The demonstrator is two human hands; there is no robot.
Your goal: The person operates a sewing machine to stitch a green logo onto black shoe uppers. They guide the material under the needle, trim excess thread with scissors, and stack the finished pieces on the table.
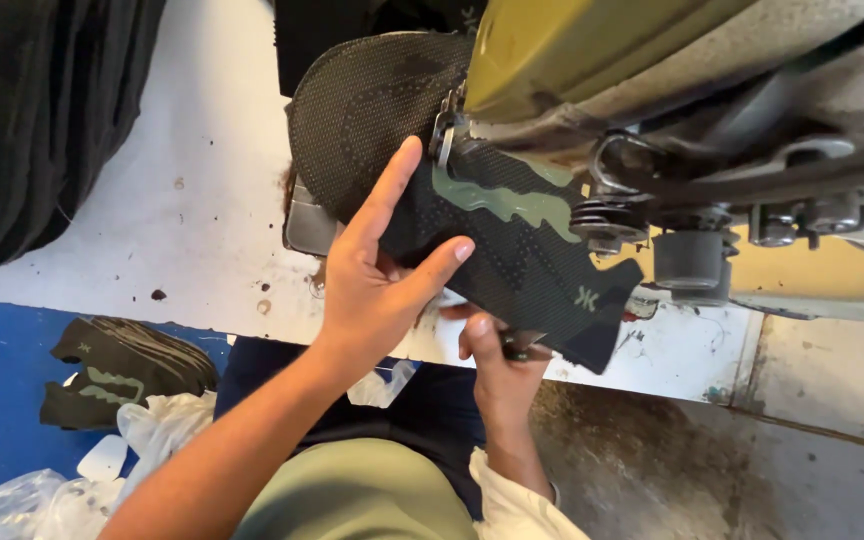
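Clearly the risk sits at the needle: the left hand (377, 275) lies flat, fingers spread, on the dark knitted shoe upper (472, 215), which rests on the white bench (202, 200) under the sewing machine (652, 110) head. Its forefinger tip is near the presser foot (444, 135) and could be caught. The right hand (497, 355) pinches the upper's lower edge; a slip there might skew the piece. 1 stack of similar uppers (122, 370) lies lower left.
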